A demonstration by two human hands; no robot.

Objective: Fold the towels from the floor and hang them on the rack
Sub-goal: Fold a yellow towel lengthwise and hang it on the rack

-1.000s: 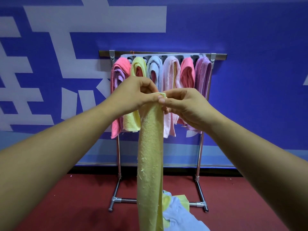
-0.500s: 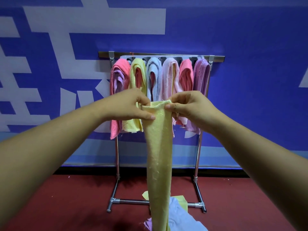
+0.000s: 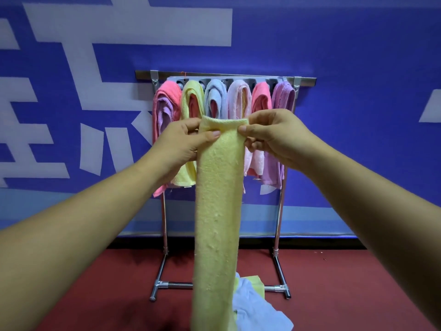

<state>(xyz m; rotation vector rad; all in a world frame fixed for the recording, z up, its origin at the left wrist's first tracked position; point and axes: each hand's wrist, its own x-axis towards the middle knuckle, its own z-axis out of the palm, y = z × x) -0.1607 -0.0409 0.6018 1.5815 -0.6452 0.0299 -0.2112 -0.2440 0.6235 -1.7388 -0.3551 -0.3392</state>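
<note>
Since a second ago the two hands have drawn apart. The top hem of the long pale-yellow terry towel (image 3: 218, 199), then bunched between touching knuckles, is now pulled flat and taut between them. I judge the lengthwise fold is squared up and the strip is about ready to go over a bar.

The blue wall with white lettering (image 3: 358, 56) fills the background, above the dark red floor (image 3: 346, 283). The free-standing steel rack (image 3: 238, 74) stands at 12 o'clock, already draped with folded pink, yellow, blue and purple towels (image 3: 216, 96).

The yellow towel hangs in front of the rack, apparently not touching it. Its long axis is vertical, running 12 to 6 o'clock, with the hem uppermost and the lower end leaving the view at the bottom. At 5 o'clock from its lower part a heap of light-blue and yellow cloths (image 3: 255, 306) lies on the floor, not yet folded.

The left hand (image 3: 183, 142) holds the hem's corner at 9 o'clock and the right hand (image 3: 274, 137) holds the corner at 3 o'clock. The fingers (image 3: 212, 134) of both are closed on the cloth, with the thumbs pinching from the front.
</note>
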